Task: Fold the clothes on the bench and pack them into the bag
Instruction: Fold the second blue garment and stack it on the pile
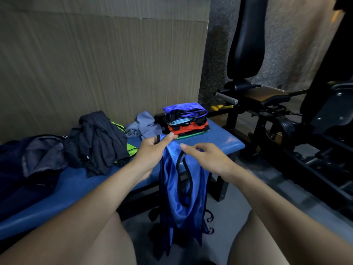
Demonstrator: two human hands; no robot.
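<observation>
Gripped blue bib (183,190) in left hand (150,152) and right hand (204,157); beyond, folded stack (186,121) done, dark heap (99,142) left.

Both forearms reaching in from the lower corners toward frame centre. Left hand (150,150) raised slightly higher, thumb and fingers pinching cloth. Right hand (204,155) just beside it, palm down, index finger extended, other fingers curled on cloth.

One blue bench (210,142), one folded stack (186,121), four loose garments near its left edge, one hanging blue vest (181,188), two hands.
</observation>
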